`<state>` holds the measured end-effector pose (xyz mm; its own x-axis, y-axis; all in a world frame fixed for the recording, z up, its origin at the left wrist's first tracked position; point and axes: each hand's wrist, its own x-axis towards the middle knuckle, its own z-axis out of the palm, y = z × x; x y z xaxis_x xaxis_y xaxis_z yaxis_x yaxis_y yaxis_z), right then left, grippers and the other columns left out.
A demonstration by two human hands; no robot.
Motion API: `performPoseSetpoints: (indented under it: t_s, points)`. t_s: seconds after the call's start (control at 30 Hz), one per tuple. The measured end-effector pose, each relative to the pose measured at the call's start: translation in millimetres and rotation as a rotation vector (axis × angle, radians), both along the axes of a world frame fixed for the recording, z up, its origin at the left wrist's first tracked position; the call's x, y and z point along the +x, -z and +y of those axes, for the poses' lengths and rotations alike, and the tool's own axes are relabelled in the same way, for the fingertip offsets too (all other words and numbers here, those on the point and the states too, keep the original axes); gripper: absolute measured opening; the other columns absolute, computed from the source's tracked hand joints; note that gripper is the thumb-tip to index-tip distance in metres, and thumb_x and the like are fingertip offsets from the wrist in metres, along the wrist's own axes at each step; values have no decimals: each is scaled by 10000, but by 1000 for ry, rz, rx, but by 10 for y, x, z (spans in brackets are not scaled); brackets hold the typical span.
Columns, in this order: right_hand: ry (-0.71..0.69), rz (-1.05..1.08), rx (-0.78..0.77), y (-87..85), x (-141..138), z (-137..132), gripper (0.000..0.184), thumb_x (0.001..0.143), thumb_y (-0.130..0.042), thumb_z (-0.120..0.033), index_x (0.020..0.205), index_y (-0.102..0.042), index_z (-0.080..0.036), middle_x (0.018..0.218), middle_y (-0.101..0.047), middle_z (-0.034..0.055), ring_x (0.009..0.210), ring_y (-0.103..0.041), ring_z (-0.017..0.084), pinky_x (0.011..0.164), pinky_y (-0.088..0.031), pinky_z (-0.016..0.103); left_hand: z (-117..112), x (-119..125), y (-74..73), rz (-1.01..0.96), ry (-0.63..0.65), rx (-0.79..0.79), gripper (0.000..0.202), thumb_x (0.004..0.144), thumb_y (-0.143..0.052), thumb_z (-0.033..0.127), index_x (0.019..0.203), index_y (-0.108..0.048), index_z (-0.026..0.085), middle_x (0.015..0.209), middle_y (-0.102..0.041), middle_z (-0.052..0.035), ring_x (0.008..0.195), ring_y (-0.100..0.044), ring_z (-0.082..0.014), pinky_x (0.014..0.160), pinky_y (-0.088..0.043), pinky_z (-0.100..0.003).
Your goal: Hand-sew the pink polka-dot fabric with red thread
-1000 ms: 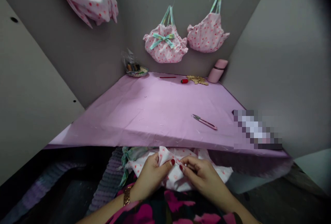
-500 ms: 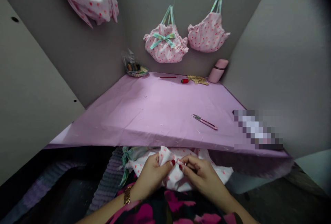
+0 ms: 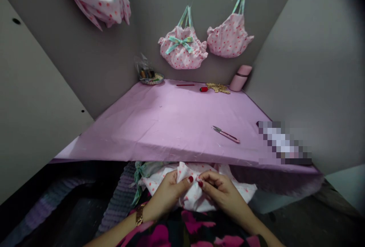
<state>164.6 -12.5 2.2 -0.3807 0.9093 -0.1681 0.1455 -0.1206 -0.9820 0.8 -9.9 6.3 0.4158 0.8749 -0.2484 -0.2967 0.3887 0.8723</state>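
Note:
A white cloth garment with pink-red dots (image 3: 196,199) lies over my lap, just in front of the table edge. My left hand (image 3: 168,192) is closed on it, the thumb pressing a raised fold. Close by on the right, my right hand (image 3: 221,190) pinches the same cloth between thumb and fingertips. Whether a needle or thread is between those fingertips is too small to tell. At the garment's left end hangs a green tie (image 3: 138,174), knotted.
Thread snips (image 3: 226,134) lie on the pink-covered table (image 3: 182,113). Farther back are a red thread spool (image 3: 203,89), a red pen-like stick (image 3: 184,85), beige trim (image 3: 219,88), a small basket (image 3: 152,79) and a pink flask (image 3: 241,78). Dotted garments (image 3: 184,54) hang on the wall; a blurred-out object (image 3: 282,142) lies right.
My right hand has shifted very slightly to the right and down at the pinched cloth. My left hand keeps its hold almost unmoved.

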Motion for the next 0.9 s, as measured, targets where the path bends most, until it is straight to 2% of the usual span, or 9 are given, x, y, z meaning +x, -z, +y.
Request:
performPoseSetpoints:
  t_s: [0.23,0.47,0.6,0.73,0.9]
  points:
    - [-4,18,23,23,-30,-30,237,844,-431,-393,840,-444,-156,500,-361,-71,392,-313,54,369,-223,159,4,6,61,-59,23,-25,264,674,-596,382,704,-531,129,564,-484,19,476,-399,-74,490,-297,-208]
    - [-55,7,163,-11,-87,-62,251,894,-323,-356,1085,-302,-194,646,-470,-25,547,-488,106,516,-394,212,19,22,74,-18,45,-30,269,663,-599,388,696,-539,127,556,-509,10,447,-403,-74,464,-299,-209]
    - [-31,-140,348,-94,-75,-49,266,887,-344,-294,1132,-354,-191,720,-523,12,584,-511,126,544,-405,234,24,19,91,0,4,-39,276,650,-613,382,734,-560,125,589,-519,4,480,-416,-80,499,-319,-216]
    - [83,-357,611,-210,-60,-15,185,842,-431,-244,976,-544,-187,783,-495,41,662,-491,149,581,-389,252,26,5,76,42,3,0,272,660,-604,383,734,-566,124,591,-501,6,492,-395,-78,501,-304,-213]
    - [2,-391,688,-251,-117,24,161,830,-441,-205,793,-596,-185,707,-433,22,665,-468,150,587,-371,260,30,3,46,134,25,32,296,643,-606,414,732,-563,135,577,-467,25,480,-364,-75,472,-275,-206]
